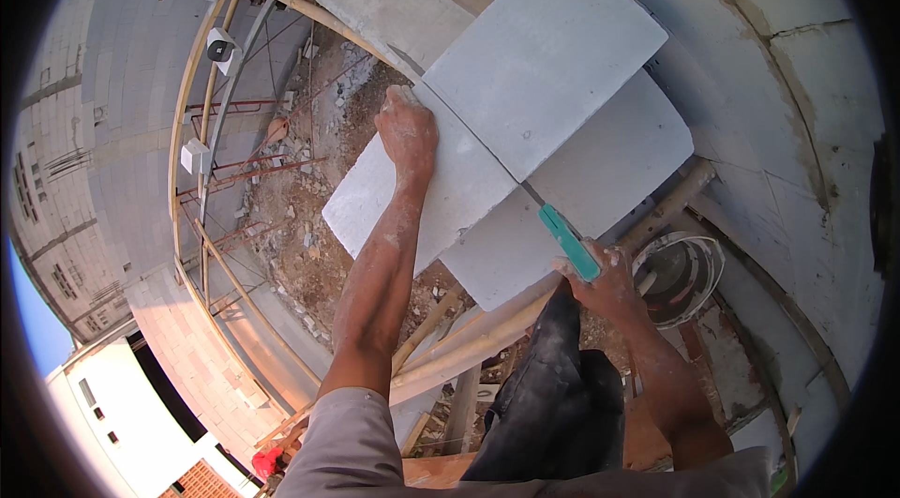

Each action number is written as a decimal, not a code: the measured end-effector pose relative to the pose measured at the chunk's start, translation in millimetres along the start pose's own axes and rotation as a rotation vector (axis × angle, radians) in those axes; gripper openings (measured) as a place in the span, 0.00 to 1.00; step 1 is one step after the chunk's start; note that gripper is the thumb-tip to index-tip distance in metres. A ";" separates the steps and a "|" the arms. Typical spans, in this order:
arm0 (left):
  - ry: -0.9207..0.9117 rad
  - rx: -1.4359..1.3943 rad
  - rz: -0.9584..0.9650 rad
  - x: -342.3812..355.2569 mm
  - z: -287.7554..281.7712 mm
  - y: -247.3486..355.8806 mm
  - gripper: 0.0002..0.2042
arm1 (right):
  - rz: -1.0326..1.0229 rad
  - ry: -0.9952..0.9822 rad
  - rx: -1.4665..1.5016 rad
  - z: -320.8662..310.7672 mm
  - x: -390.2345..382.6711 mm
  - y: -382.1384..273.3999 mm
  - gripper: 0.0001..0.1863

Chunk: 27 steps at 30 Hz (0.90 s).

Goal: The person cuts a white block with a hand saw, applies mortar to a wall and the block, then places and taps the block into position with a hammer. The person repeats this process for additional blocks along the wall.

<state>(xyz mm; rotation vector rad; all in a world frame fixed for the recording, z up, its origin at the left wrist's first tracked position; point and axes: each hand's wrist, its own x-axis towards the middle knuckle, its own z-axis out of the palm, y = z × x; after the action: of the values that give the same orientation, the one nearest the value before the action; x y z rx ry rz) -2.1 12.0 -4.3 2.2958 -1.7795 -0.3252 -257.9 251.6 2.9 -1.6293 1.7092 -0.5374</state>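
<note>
Item one: a handsaw (566,238) with a turquoise handle, its thin blade lying across the upper pale block (548,62), running from 11 o'clock towards 4. Right hand (607,284), just past the centre at 4 o'clock: its grip is grasping the saw handle. Left hand (409,128), at 11 o'clock: its fingers are curling and bearing on the upper block, just beside the blade; whether this grip is clutching the block's edge, one cannot tell. Item two: the upper block, occupying the view from 9 round to 1 o'clock and resting crosswise over a lower pale block (600,174), which is showing at 3 and again towards 6. Depth of any cut: hidden. Surroundings: a bamboo pole (667,205) is passing beside the lower block at 3 o'clock; a round bucket (701,296) is standing nearby, between 3 and 4; black trousers (562,385) are showing at 5; rubble-strewn ground (295,207) is spreading below at 9; a red garment (268,460) is appearing, small, at 7.
</note>
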 end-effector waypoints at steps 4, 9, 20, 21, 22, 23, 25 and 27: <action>0.035 0.041 0.104 12.2 -9.6 -9.9 0.11 | 0.059 -0.039 0.060 -3.3 -60.7 8.6 0.22; 0.110 0.089 0.115 -1.7 2.6 0.6 0.11 | 0.002 -0.048 0.267 -50.6 -93.1 6.8 0.19; 0.121 0.191 0.265 7.2 15.6 -36.9 0.16 | -0.013 0.085 0.281 54.9 -22.7 62.0 0.14; 0.131 0.218 0.218 12.2 18.9 -41.1 0.16 | 0.012 0.055 0.298 46.5 -19.0 52.8 0.14; 0.190 0.226 0.308 12.3 22.5 -50.7 0.15 | 0.047 0.014 0.319 34.4 -19.1 39.3 0.15; 0.235 0.236 0.401 8.5 25.9 -61.9 0.15 | 0.075 -0.072 0.296 20.9 -21.3 27.0 0.16; 0.251 0.160 0.399 14.0 21.6 -51.5 0.14 | 0.088 -0.208 0.231 -13.6 4.3 15.6 0.17; 0.110 0.015 0.199 1.9 9.5 -25.6 0.14 | 0.045 -0.248 0.137 -40.3 16.7 20.0 0.19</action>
<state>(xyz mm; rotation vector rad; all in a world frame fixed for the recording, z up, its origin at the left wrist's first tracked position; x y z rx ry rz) 19.0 16.1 -21.2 2.0796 -1.9387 -0.1489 -300.3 230.9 12.0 -1.4893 1.4905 -0.4031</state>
